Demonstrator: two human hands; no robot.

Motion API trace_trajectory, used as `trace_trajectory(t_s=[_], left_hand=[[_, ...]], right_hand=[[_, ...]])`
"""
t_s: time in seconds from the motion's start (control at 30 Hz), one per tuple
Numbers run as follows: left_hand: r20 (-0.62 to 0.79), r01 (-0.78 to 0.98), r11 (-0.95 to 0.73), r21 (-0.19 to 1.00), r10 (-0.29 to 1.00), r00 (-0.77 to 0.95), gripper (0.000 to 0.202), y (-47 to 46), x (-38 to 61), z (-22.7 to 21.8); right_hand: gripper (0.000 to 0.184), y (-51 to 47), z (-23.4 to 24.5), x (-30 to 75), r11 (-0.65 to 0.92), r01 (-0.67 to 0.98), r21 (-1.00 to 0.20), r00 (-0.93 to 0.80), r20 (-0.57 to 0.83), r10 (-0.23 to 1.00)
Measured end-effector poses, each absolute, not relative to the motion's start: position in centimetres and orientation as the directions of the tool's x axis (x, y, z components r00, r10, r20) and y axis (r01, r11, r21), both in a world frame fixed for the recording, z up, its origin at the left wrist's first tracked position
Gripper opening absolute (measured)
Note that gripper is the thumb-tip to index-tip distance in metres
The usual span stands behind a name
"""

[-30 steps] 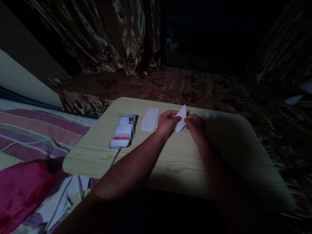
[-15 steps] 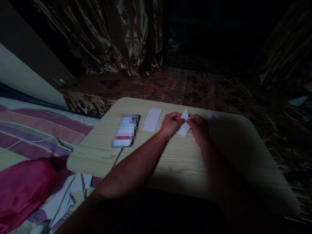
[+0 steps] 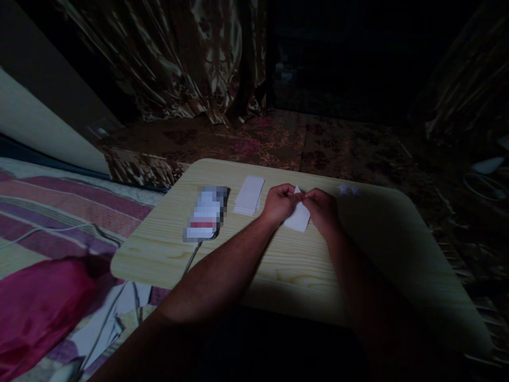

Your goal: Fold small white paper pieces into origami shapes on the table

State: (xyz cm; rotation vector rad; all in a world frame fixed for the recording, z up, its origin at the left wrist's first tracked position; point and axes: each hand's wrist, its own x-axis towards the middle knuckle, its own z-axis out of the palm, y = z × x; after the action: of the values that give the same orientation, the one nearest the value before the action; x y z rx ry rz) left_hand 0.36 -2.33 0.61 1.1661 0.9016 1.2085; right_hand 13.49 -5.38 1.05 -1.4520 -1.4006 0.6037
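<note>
A small folded white paper (image 3: pixel 299 216) lies low over the light wooden table (image 3: pixel 302 265), near its far edge. My left hand (image 3: pixel 279 202) pinches its upper left part with closed fingers. My right hand (image 3: pixel 324 209) pinches the upper right part, fingers also closed. The two sets of fingertips meet at the paper's top point. Left of my left hand rests a stack of white paper sheets (image 3: pixel 248 195).
A phone (image 3: pixel 205 214) with a cable lies on the table's left part. A small crumpled white scrap (image 3: pixel 349 189) sits at the far right edge. A striped blanket (image 3: pixel 59 212) and a pink cloth (image 3: pixel 35 307) lie left. Patterned curtains (image 3: pixel 167 58) and carpet lie beyond.
The paper stood up as a tall point between my hands a second ago. It has since come down toward the table, and my fingertips have closed together over its top.
</note>
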Motion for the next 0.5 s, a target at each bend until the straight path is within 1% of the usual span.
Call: trace_trajectory(t_s=[0.13,0.27,0.43,0.5], left_hand=[[0.031,-0.242,-0.008,0.97,0.996,0.088,0.024,-2.3,0.3,1.0],[0.021,-0.28,-0.013,0.96,0.999,0.028,0.023,-2.2,0.3,1.0],[0.017,-0.393,-0.04,0.919,0.998,-0.061,0.022,-1.2,-0.4,0.7],[-0.006,-0.439,-0.04,0.898,0.995,-0.102,0.021,-0.8,-0.7,0.8]], right_hand=[[0.008,-5.4,1.0,13.4,0.16,0.467,-0.87,0.199,0.28,0.939],[0.007,-5.4,1.0,13.3,0.142,0.462,-0.875,0.203,0.26,0.944],[0.008,-5.5,1.1,13.4,0.11,0.479,-0.871,0.226,0.243,0.943],[0.009,-5.4,1.1,13.6,0.095,0.471,-0.877,0.241,0.231,0.943]])
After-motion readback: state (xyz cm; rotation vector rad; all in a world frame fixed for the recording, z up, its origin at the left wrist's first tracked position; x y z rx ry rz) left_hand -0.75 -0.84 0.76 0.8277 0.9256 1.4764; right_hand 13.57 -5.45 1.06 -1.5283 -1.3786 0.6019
